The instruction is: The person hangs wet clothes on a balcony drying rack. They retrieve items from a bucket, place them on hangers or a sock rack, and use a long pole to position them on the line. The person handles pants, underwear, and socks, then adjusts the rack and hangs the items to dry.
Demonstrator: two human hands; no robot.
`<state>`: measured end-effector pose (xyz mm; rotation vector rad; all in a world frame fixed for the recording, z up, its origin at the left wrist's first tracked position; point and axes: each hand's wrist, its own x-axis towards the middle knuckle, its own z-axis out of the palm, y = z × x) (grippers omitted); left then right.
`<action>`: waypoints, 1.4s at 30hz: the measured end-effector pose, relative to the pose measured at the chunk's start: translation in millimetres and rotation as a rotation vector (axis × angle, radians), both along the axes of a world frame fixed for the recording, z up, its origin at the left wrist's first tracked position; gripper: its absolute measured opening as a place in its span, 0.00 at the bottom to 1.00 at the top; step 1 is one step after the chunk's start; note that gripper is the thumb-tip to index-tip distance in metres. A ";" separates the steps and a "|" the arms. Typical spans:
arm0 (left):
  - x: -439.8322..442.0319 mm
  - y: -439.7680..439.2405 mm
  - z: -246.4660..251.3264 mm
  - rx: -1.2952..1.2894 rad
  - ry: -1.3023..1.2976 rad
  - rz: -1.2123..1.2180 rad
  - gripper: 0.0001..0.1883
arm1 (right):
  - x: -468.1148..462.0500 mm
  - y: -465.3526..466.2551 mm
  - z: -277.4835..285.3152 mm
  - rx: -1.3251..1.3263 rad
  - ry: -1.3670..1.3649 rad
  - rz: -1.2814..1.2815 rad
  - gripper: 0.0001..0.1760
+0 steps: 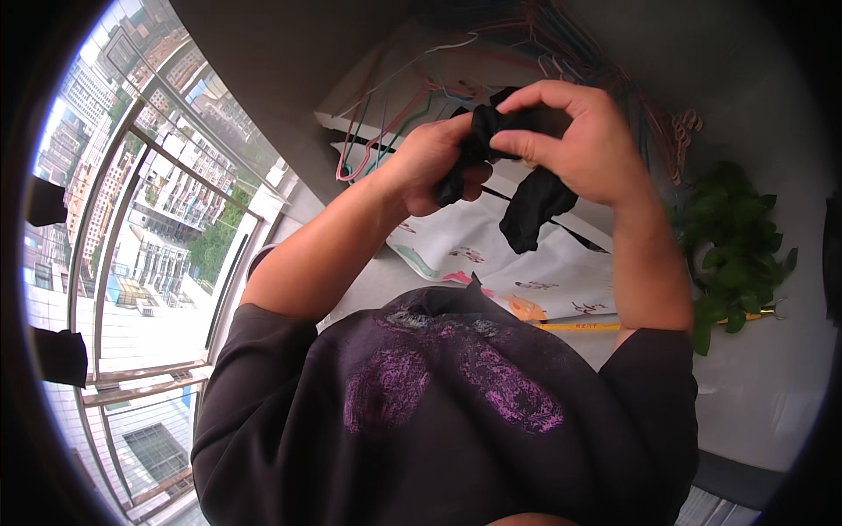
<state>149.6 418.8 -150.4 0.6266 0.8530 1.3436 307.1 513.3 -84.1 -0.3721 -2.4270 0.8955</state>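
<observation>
Black cloth [536, 210], which looks like a small garment such as a sock, is bunched between my two hands at the upper middle of the view. My left hand [437, 158] grips one bunched part, with folds showing between its fingers. Thumb and fingers of my right hand [572, 138] pinch the cloth just beside it. A loose end hangs below my right hand. Exactly how many pieces of cloth there are cannot be told. Behind my hands are plastic clothes hangers [368, 144], pink, green and blue.
A white printed cloth cover [473, 243] lies beyond my shirt. More hangers [566, 33] cluster at the top. A leafy green plant [730, 243] stands right, near a yellow strip [585, 327]. Barred windows [138, 125] line the left side, with dark cloth [59, 355] at the far left.
</observation>
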 end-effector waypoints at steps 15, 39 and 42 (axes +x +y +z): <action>-32.7 -105.5 -125.2 -0.250 -0.454 -0.412 0.60 | -76.5 -74.0 -107.7 0.330 0.443 0.009 0.10; -37.0 -109.5 -127.9 -0.096 -0.196 -0.015 0.20 | -68.0 -39.2 -141.2 -0.281 0.178 0.121 0.15; -43.3 -118.8 -129.2 -0.078 -0.454 0.078 0.21 | -44.4 36.8 -112.0 0.140 0.053 -0.247 0.15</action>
